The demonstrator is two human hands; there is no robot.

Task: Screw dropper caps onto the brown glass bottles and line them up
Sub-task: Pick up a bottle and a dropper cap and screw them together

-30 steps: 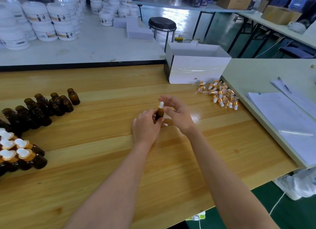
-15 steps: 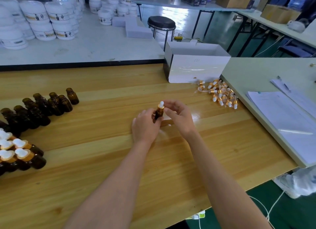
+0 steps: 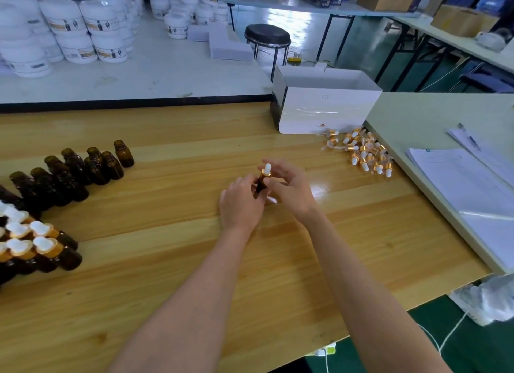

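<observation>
Left hand (image 3: 242, 202) is gripping a brown bottle (image 3: 261, 184) upright at bench (image 3: 167, 261) ctr, fingers curling round its body. Right hand (image 3: 289, 189) is pinching the dropper cap (image 3: 267, 170) w/ thumb & fingertips. The cap is sitting on the bottle neck, white bulb poking up. Open bottles (image 3: 75, 172) are standing in rows at 9 o'clock, capped bottles (image 3: 33, 244) clustering at 8 o'clock. Loose caps (image 3: 364, 152) are lying in a pile at 2 o'clock, just beside a white box (image 3: 322, 108) at 1 o'clock. Papers (image 3: 459, 183) are lying at 3 o'clock.
</observation>
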